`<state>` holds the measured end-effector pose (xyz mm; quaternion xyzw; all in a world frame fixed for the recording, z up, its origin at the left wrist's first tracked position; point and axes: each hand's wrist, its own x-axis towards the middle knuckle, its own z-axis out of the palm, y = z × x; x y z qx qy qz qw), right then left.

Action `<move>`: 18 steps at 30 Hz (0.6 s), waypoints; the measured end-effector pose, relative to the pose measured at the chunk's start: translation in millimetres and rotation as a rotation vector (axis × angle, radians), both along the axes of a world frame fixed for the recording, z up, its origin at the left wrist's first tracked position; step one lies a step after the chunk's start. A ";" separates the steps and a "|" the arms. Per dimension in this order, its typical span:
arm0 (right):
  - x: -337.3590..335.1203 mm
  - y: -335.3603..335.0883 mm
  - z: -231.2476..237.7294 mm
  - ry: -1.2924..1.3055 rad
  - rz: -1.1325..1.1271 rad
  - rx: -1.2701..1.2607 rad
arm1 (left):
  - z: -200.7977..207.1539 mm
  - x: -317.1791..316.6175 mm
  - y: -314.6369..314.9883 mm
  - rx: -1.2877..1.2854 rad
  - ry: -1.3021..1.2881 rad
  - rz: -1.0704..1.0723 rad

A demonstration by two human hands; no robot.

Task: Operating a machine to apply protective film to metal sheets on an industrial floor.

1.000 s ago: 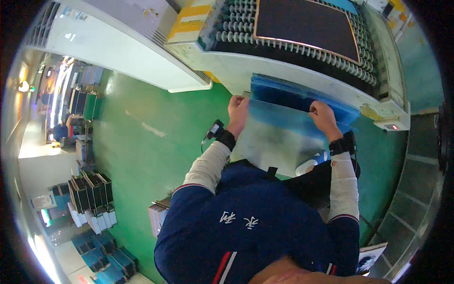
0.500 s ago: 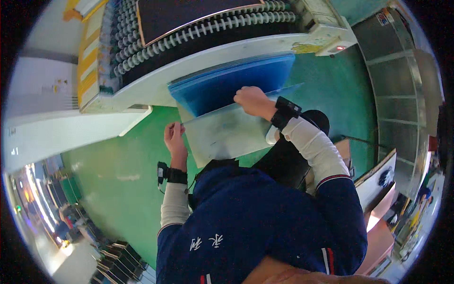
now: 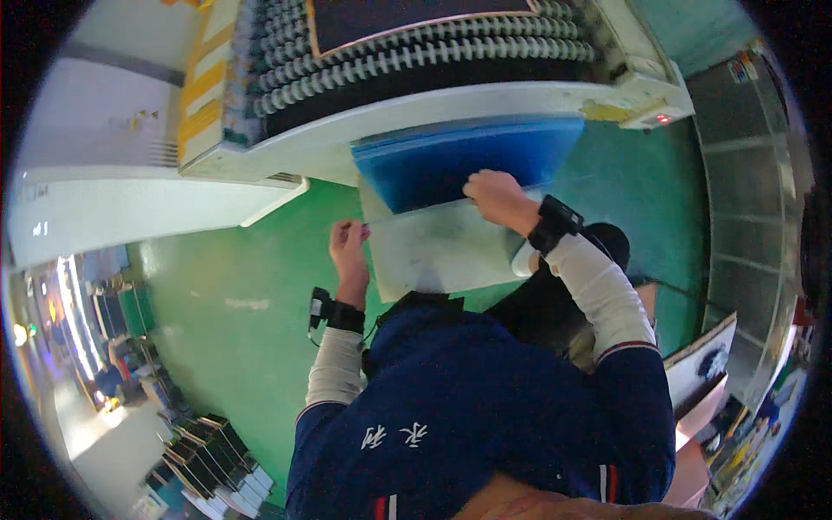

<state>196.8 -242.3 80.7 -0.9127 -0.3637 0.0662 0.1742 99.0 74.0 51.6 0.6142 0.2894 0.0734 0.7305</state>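
Both my hands are at the upper edge of a thin, see-through sheet. My left hand (image 3: 350, 247) pinches its left corner. Toward the right, my right hand (image 3: 501, 198) is closed with the fingertips at the same edge. A stack of blue sheets (image 3: 468, 165) leans just beyond my hands, against the machine's front. A pale, smudged panel (image 3: 433, 251) lies under my hands, below the stack; where the clear sheet ends over it is hard to tell.
Ahead stands a roller conveyor machine (image 3: 425, 56), with a dark, copper-edged panel (image 3: 416, 19) on its rollers. A white cabinet (image 3: 147, 217) is at left, a grey metal frame (image 3: 745, 191) at right. Racked dark panels (image 3: 204, 459) stand behind left on the green floor (image 3: 217, 347).
The whole view has shifted, so the machine and hands appear farther right. The clear sheet's right end, raised before, now looks lower. Both hands keep their grip.
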 end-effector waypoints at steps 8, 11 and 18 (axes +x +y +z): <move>-1.6 7.4 -13.2 0.023 0.002 -0.036 | 0.2 -3.0 0.0 0.044 0.027 -0.047; 1.3 8.3 -6.3 0.062 -0.025 -0.096 | 4.1 -3.1 -3.7 0.019 -0.017 -0.058; -1.2 6.4 -18.3 0.046 -0.014 -0.037 | -8.0 2.9 -0.2 0.097 0.035 -0.098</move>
